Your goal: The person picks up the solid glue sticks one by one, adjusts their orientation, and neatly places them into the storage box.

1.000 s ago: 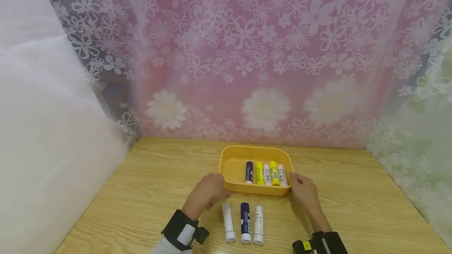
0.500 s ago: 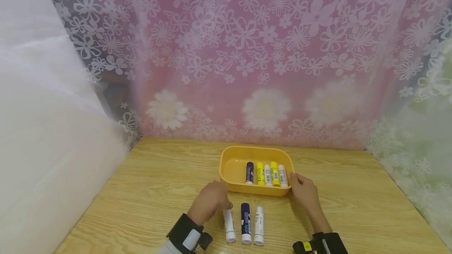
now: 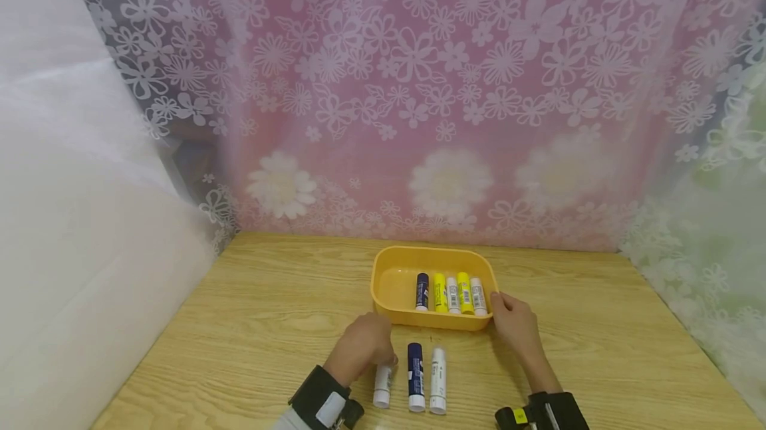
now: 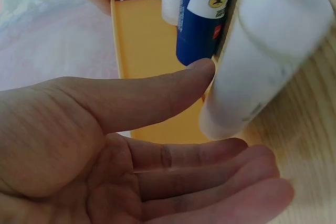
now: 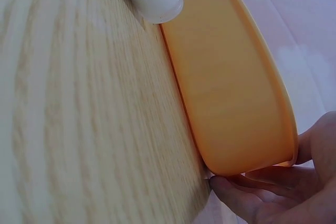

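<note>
My left hand (image 3: pixel 364 349) pinches the upper end of a white glue stick (image 3: pixel 382 387) in front of the tray. In the left wrist view, the thumb lies along one side of this white glue stick (image 4: pixel 262 51), with the fingers by its end. My right hand (image 3: pixel 516 325) grips the right front corner of the yellow tray (image 3: pixel 395 317), thumb on the rim and fingers below, as the right wrist view shows on the tray wall (image 5: pixel 231 82). To the right of the left hand, a dark blue glue stick (image 3: pixel 415 377) and another white glue stick (image 3: pixel 439 380) lie side by side.
Inside the tray, a dark blue glue stick (image 3: pixel 422 292), two yellow ones and two white ones lie toward the right. The wooden table (image 3: pixel 251 323) ends at a pink flowered curtain (image 3: pixel 359 117) behind, with a white sheet (image 3: pixel 84 217) on the left.
My left hand has left the tray's front left corner and come down to the leftmost white glue stick, which has shifted slightly left. The right hand stays at the tray.
</note>
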Action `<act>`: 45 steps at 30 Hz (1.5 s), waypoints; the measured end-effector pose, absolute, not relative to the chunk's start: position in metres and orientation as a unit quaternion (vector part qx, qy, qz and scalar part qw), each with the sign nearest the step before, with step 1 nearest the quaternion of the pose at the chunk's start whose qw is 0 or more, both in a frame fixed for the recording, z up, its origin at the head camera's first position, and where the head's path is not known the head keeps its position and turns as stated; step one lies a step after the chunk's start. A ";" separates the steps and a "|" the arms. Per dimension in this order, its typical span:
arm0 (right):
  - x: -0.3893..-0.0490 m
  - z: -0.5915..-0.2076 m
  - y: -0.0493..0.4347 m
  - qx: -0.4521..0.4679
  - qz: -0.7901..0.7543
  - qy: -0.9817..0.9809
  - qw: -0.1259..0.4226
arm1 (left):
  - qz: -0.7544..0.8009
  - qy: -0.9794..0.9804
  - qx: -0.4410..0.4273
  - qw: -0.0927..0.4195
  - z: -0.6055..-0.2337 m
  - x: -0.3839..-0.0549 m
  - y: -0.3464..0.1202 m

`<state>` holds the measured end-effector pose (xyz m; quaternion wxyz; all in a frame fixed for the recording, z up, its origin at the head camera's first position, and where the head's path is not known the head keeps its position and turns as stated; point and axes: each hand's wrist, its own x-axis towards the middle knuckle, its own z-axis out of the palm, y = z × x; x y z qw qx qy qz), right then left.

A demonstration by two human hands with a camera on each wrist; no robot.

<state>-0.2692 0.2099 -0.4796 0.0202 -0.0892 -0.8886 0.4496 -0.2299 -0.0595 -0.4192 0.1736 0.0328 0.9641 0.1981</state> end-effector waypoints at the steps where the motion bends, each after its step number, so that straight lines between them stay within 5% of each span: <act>1: -0.269 -0.479 0.210 -0.089 0.450 -0.889 0.020 | 0.197 0.965 0.034 0.172 -0.420 -0.230 -0.059; 45: -0.271 -0.479 0.209 -0.097 0.456 -0.884 0.011 | 0.207 0.969 0.080 0.112 -0.438 -0.240 -0.061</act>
